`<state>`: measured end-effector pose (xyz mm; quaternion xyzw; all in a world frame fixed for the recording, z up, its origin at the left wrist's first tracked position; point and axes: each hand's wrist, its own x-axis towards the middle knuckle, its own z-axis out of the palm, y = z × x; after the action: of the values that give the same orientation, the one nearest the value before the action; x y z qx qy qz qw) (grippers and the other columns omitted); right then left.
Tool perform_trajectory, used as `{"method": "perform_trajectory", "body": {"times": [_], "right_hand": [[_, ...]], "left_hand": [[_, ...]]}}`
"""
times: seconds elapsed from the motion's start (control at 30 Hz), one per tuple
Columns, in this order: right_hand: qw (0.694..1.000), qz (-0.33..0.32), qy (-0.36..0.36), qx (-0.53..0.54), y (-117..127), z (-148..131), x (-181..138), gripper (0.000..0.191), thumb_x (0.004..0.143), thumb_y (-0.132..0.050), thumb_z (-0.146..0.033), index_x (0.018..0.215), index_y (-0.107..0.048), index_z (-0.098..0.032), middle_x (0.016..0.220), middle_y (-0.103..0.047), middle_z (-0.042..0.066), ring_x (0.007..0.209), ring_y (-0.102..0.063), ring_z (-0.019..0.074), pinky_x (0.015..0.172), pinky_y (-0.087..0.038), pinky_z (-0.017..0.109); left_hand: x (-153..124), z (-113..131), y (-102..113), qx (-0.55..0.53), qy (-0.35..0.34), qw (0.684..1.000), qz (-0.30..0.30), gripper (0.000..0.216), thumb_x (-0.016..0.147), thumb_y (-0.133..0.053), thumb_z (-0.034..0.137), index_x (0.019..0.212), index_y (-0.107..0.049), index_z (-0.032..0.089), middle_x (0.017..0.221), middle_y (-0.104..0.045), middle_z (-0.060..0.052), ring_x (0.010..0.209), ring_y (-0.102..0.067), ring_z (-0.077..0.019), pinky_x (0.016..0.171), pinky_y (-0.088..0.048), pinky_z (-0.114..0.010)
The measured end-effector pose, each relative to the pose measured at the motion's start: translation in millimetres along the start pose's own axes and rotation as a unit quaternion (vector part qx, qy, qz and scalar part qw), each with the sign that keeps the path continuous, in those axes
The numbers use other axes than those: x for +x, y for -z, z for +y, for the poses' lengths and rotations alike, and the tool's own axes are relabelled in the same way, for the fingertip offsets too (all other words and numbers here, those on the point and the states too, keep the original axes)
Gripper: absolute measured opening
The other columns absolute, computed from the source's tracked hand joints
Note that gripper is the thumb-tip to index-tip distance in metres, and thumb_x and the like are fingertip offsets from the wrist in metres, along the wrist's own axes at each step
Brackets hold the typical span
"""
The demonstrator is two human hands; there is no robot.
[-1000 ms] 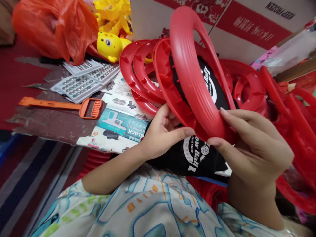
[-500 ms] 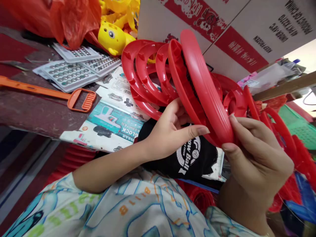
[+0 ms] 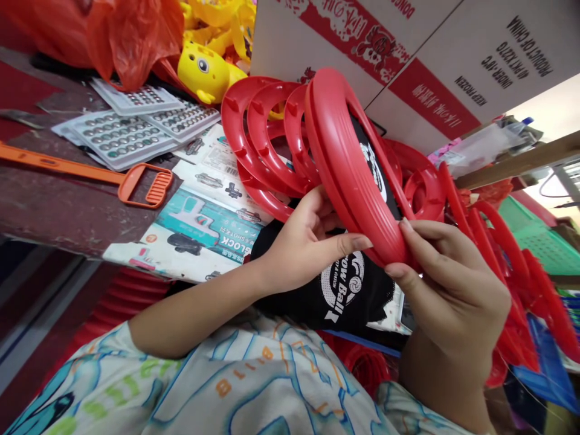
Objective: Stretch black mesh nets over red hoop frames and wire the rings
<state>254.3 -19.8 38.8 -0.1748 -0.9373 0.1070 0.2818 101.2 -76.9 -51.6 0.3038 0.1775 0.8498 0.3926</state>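
Currently, a red ring (image 3: pixel 347 163), with black cloth (image 3: pixel 371 163) showing in its opening, is held tilted in front of the body, over dark printed fabric (image 3: pixel 299 308). Its lower rim is pinched between the thumb and the fingers (image 3: pixel 419 244) of the right hand (image 3: pixel 453 281). At its lower left side, the left hand (image 3: pixel 294 254) is placed with the thumb stretched; how firmly those partly hidden fingers press cannot be told. Probably, the ring is light, stiff and somewhat slippery, so it is best grasped by the rim, not by the softer cloth.
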Motion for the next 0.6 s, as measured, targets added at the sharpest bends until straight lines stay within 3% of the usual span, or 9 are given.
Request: {"method": "perform_trajectory", "body": {"times": [0.1,0.3,0.6], "right_hand": [[1.000,0.002,-0.018,0.011,-2.5,-1.5,-1.5,0.060,0.079,-0.074,-0.014,0.133,-0.058,-0.035,0.117,-0.065,0.003,0.102,-0.063,0.0170,0.086,-0.053,0.031],[0.999,0.019,0.021,0.029,-4.3,7.0,-4.2,0.062,0.075,-0.078,-0.014,0.132,-0.060,-0.030,0.116,-0.065,0.005,0.102,-0.062,0.0167,0.084,-0.053,0.029],[0.994,0.094,-0.022,0.046,-7.6,4.6,-1.1,0.048,0.075,-0.079,-0.016,0.120,-0.069,-0.029,0.111,-0.068,0.007,0.099,-0.064,0.0190,0.084,-0.051,0.036]], "left_hand": [[-0.1,-1.5,2.8,0.009,0.010,1.000,0.004,0.044,0.073,-0.081,0.014,0.109,-0.058,0.020,0.107,-0.069,0.000,0.096,-0.069,-0.0130,0.084,-0.058,-0.021],[-1.5,0.5,4.3,0.027,0.016,0.999,0.010,0.045,0.072,-0.083,0.022,0.108,-0.056,0.021,0.104,-0.070,-0.001,0.095,-0.070,-0.0159,0.080,-0.059,-0.023],[1.7,4.8,-5.0,-0.018,0.041,0.999,-0.006,0.047,0.069,-0.081,0.010,0.106,-0.054,0.023,0.100,-0.067,0.002,0.096,-0.069,-0.0168,0.086,-0.058,-0.028]]}}
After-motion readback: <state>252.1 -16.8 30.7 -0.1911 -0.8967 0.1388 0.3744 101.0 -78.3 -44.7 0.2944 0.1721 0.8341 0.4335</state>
